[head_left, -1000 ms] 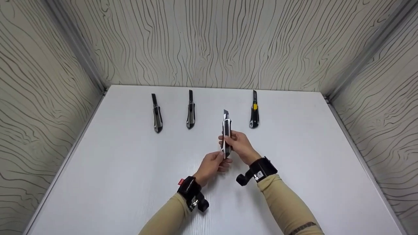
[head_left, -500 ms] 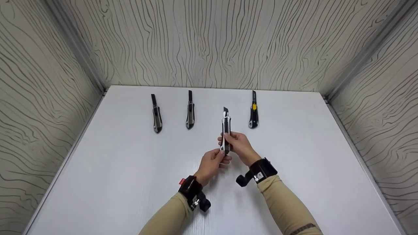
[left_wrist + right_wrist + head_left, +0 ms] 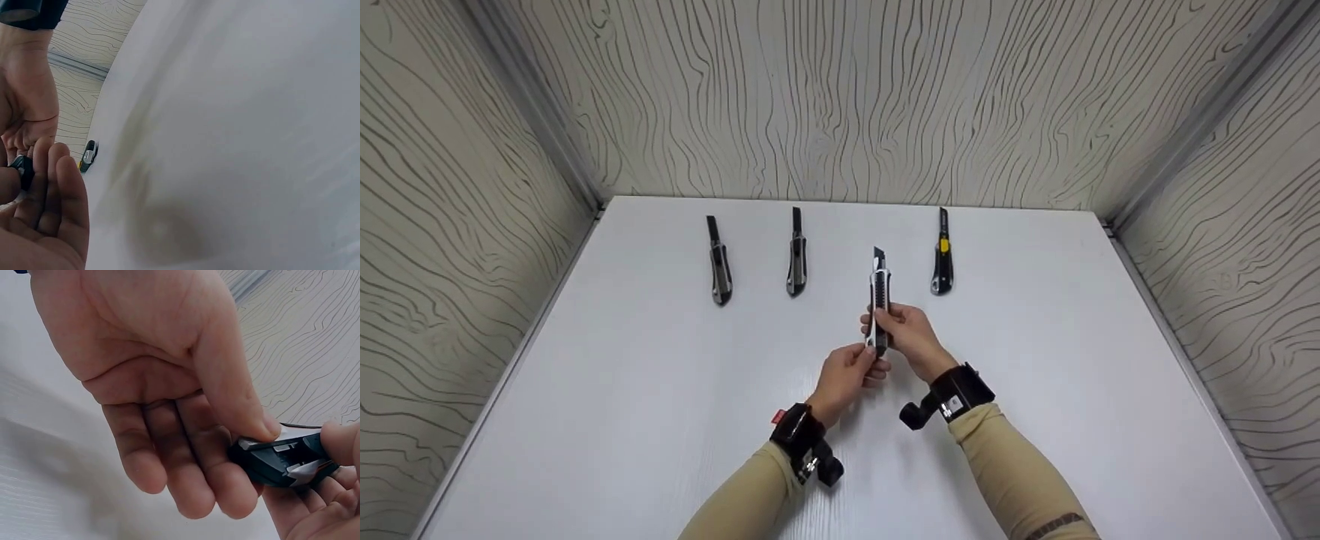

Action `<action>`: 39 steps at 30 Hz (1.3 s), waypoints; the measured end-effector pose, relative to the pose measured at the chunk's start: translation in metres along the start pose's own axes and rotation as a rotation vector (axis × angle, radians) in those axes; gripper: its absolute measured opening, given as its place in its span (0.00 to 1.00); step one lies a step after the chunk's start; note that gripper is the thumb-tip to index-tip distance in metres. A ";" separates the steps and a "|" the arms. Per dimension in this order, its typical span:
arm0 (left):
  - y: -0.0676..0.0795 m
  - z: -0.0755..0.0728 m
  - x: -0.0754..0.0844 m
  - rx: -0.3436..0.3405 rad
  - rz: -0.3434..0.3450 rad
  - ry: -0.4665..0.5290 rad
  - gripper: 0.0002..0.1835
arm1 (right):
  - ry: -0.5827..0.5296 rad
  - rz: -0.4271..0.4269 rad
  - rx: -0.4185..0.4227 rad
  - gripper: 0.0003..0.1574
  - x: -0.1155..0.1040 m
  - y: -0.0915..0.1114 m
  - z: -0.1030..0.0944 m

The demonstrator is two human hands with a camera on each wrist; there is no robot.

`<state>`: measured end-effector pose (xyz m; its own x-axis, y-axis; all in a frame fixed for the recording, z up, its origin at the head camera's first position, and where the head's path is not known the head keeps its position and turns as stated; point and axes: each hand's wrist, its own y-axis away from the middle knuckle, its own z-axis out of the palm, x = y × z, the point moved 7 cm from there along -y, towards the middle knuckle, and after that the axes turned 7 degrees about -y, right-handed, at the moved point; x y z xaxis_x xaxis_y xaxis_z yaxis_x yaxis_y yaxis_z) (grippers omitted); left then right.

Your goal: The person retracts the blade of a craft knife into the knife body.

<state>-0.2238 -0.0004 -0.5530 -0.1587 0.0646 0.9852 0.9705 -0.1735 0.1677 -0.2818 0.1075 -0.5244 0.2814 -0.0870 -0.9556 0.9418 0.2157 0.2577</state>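
A silver-and-black utility knife (image 3: 880,286) is held above the table in the head view, its blade out and pointing away. My right hand (image 3: 913,337) grips its handle, the thumb on the top face. Lower down, my left hand (image 3: 842,377) pinches the handle's butt end. In the right wrist view the left hand (image 3: 149,337) has its thumb on the utility knife (image 3: 278,458), while the right hand (image 3: 323,512) enters from the right. The left wrist view shows the left hand (image 3: 64,216) near the knife's dark end (image 3: 22,169), and the right hand (image 3: 34,93) behind.
Two grey-and-black utility knives, one at far left (image 3: 721,270) and another nearer the middle (image 3: 797,262), lie on the white table (image 3: 622,375). A black utility knife with a yellow slider (image 3: 943,262) lies to the right. Wood-patterned panels (image 3: 825,97) enclose the table.
Both hands have shifted the utility knife slightly away from me since one second ago. Over the last half second it has barely moved. The other knives stay in place.
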 end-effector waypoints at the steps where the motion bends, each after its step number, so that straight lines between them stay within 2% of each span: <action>1: 0.000 0.000 -0.001 0.000 0.000 0.002 0.18 | 0.000 -0.001 0.001 0.19 0.000 0.000 0.000; 16: 0.004 -0.002 0.003 0.032 -0.007 -0.012 0.18 | 0.011 -0.011 -0.021 0.20 0.000 0.001 0.003; 23: 0.022 -0.005 0.033 0.032 -0.008 -0.020 0.15 | 0.025 -0.023 -0.046 0.21 -0.001 0.001 0.004; 26: 0.024 -0.005 0.035 0.032 -0.007 -0.016 0.15 | 0.022 -0.024 -0.046 0.21 -0.001 0.001 0.004; 29: 0.022 -0.005 0.032 0.034 -0.007 -0.014 0.15 | 0.015 -0.020 -0.049 0.22 -0.001 0.002 0.004; 36: 0.004 -0.004 0.007 0.044 -0.010 -0.011 0.18 | 0.024 -0.022 -0.053 0.23 -0.001 0.001 0.004; 39: 0.001 -0.004 0.001 0.048 -0.010 -0.011 0.18 | 0.039 -0.018 -0.063 0.23 0.000 0.001 0.004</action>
<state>-0.2238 -0.0046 -0.5519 -0.1668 0.0768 0.9830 0.9764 -0.1256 0.1755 -0.2800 0.1035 -0.5234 0.2563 -0.0540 -0.9651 0.9329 0.2751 0.2323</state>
